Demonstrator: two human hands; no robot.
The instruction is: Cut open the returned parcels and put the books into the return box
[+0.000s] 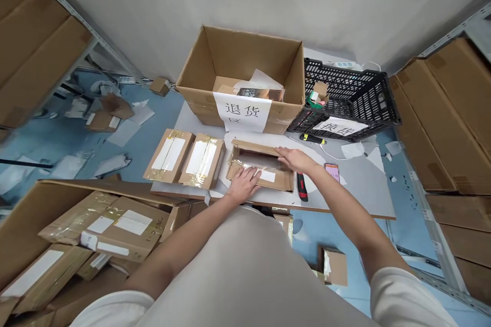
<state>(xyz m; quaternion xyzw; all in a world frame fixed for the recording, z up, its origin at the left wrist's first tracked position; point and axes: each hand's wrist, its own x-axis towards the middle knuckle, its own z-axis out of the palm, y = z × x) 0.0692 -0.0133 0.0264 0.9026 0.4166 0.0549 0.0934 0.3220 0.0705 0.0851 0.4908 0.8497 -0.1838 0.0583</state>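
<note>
A white table point(364, 184) stands against a grey wall, with shelving on both sides. On it, an opened parcel point(261, 166) lies in front of the person. The left hand point(243, 184) rests flat on its near flap, fingers spread, gripping nothing; the right hand point(295, 159) presses open-palmed on its right edge, though a grip there is hard to rule out. 2 taped parcels point(186, 157) lie just left. A cutter point(302, 187) lies just right, a phone point(332, 171) nearby. Behind stand a labelled carton point(245, 69) and a black crate point(345, 99).
</note>
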